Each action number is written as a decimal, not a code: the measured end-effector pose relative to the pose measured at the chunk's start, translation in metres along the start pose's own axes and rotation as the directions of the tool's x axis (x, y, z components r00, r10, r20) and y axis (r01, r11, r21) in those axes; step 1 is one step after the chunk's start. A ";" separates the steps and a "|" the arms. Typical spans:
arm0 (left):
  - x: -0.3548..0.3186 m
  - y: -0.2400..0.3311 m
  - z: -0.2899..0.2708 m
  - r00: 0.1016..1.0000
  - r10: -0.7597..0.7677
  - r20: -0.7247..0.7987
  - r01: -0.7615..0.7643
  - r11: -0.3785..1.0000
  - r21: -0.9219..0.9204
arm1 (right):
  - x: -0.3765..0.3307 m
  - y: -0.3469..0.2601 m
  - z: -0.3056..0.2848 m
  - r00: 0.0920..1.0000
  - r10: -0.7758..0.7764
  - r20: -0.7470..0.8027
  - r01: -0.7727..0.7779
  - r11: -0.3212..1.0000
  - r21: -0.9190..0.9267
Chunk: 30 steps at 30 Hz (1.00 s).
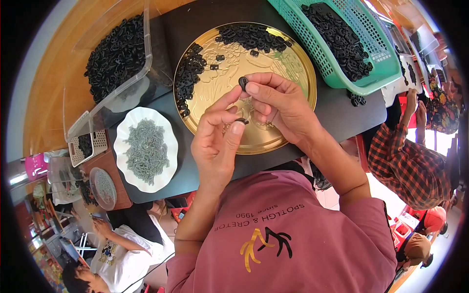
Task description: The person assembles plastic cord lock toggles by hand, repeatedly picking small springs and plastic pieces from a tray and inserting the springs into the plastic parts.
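While both hands hover over the gold tray [298, 73], each pinches one small black part. The right hand [278, 105] has its thumb and forefinger pressed onto a black ring piece [243, 82], held up at the fingertips, roughly on edge, its face turned toward the camera. The left hand [217, 134] pinches a second black piece [241, 120] between thumb tip and forefinger, lying flatter, its long axis running about left-right in the picture.

Key relation: the ring piece sits just above (farther from the body) the left hand's piece, near but apart, with the right thumb between them. Both hands are equally close; the two sets of fingertips almost touch. The remaining fingers of each hand are loosely curled, not spread.

Around: heaps of the same black pieces lie along the tray's far and left rim, more fill the green basket [337, 78] to the right and the clear plastic bin [141, 73] to the left. A white scalloped plate [122, 136] of small grey parts sits left on the dark worktop [342, 112]. Other people sit at the edges (not involved).
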<state>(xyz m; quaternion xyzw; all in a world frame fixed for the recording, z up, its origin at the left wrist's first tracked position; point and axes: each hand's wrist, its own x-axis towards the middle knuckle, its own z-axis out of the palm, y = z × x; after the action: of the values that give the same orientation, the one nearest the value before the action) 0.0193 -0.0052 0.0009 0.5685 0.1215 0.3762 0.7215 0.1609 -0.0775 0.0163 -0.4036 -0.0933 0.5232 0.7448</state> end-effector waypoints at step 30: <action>0.003 0.002 0.002 0.996 -0.053 -0.065 0.040 0.980 -0.193 | -0.003 0.018 -0.001 0.617 -0.671 0.412 0.648 0.135 -0.750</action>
<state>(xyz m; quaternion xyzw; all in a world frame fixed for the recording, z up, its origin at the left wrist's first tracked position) 0.0217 -0.0051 0.0039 0.4798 0.1232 0.3888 0.7768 0.1480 -0.0787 0.0039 -0.6349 -0.4951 0.0177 0.5929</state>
